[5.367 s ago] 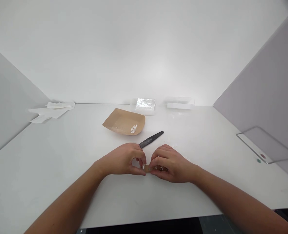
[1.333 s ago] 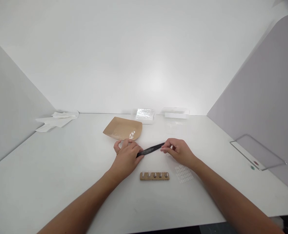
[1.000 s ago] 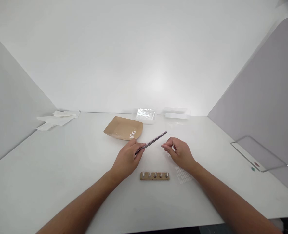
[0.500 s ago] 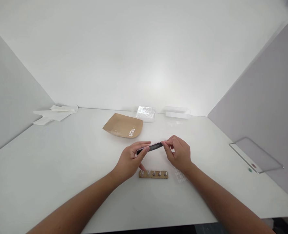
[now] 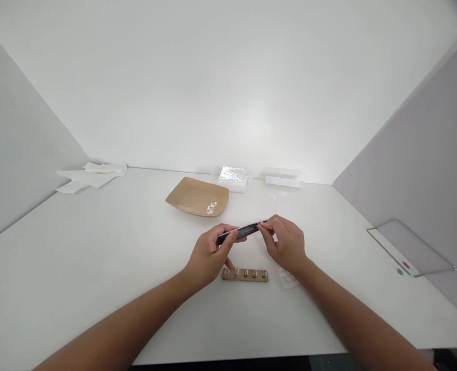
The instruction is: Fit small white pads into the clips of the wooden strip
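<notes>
The left hand (image 5: pixel 209 253) grasps one end of the black nail file (image 5: pixel 247 232); the right hand (image 5: pixel 285 240) pinches the other, seemingly for steadiness, with the brown stand strip (image 5: pixel 241 279) nearer the wearer.

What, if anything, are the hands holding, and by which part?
A long flat black file: left hand grips near its left end, right hand pinches its right end.

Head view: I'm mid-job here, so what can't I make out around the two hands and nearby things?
All in the head view:
Right hand: anything pinched against the black file is too small to tell.
Black file: a stretch is hidden by the thumb of the left hand.
White-patterned sheet: its right part is hidden by the right arm.
White bits in the paper tray: too small to identify.
</notes>
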Demonstrator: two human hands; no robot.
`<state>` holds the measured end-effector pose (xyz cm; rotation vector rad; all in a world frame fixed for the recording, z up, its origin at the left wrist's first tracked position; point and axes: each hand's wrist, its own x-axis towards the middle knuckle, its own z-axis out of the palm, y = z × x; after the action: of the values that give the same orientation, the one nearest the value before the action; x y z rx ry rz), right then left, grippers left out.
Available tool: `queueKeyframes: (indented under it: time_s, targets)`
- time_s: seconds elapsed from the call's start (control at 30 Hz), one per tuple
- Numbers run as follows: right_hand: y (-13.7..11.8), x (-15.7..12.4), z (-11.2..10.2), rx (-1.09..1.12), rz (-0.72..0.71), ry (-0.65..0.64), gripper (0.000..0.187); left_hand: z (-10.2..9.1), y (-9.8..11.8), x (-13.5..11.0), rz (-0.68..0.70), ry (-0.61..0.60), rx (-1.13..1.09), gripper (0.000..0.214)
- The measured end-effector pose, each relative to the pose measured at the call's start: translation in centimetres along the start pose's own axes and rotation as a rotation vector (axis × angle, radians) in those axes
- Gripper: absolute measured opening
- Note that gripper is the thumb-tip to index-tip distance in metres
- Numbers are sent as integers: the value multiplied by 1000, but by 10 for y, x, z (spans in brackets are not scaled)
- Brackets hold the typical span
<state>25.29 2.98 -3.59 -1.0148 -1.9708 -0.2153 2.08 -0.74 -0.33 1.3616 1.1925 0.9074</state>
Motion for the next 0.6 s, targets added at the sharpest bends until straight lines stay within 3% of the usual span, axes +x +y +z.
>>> queueKeyframes:
  time_s: [0.3,0.6]
  targets:
    - [3,1,-6,-163,3,46,28,-1,-4,-3,72,2,107,48]
    - [-9,-3,0,-88,31,24,28,-4,-10,0,203,-36,209,41]
